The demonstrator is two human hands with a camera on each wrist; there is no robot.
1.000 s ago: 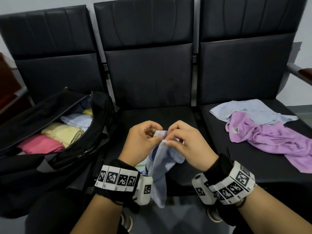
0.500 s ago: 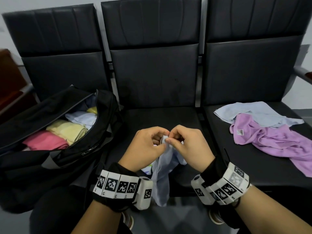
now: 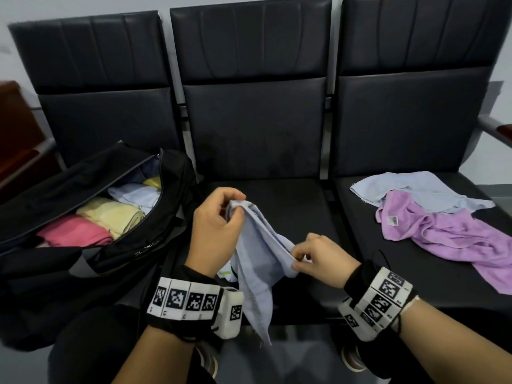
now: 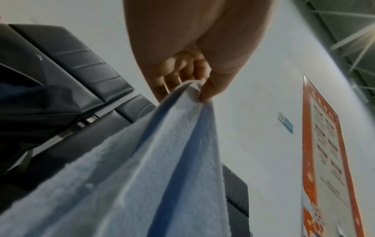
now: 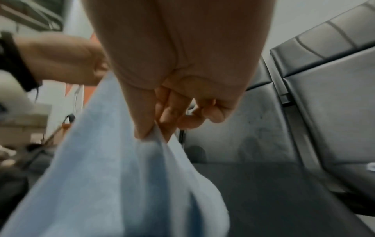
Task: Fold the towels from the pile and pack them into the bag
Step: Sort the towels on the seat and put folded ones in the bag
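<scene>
A light blue towel [image 3: 257, 256] hangs between my hands over the front of the middle seat. My left hand [image 3: 221, 217] pinches its upper corner; the left wrist view shows thumb and fingers closed on the towel [image 4: 162, 152]. My right hand [image 3: 307, 256] pinches the towel's edge lower and to the right, with the towel [image 5: 113, 168] draped below the thumb in the right wrist view. The open black bag [image 3: 144, 242] lies on the left seat, holding folded pink [image 3: 74, 231], yellow [image 3: 110, 214] and pale towels. A purple towel [image 3: 448, 234] and a pale blue towel [image 3: 421, 189] lie loose on the right seat.
Three black padded seats [image 3: 255, 128] stand in a row against a grey wall. The bare middle seat cushion [image 3: 291, 206] lies beyond my hands. An armrest [image 3: 496, 128] juts out at the far right. An orange poster [image 4: 324, 152] hangs on the wall.
My hands, close together at the towel's top a second ago, have parted: the right hand slid down and to the right along the edge, and the left stayed at the corner.
</scene>
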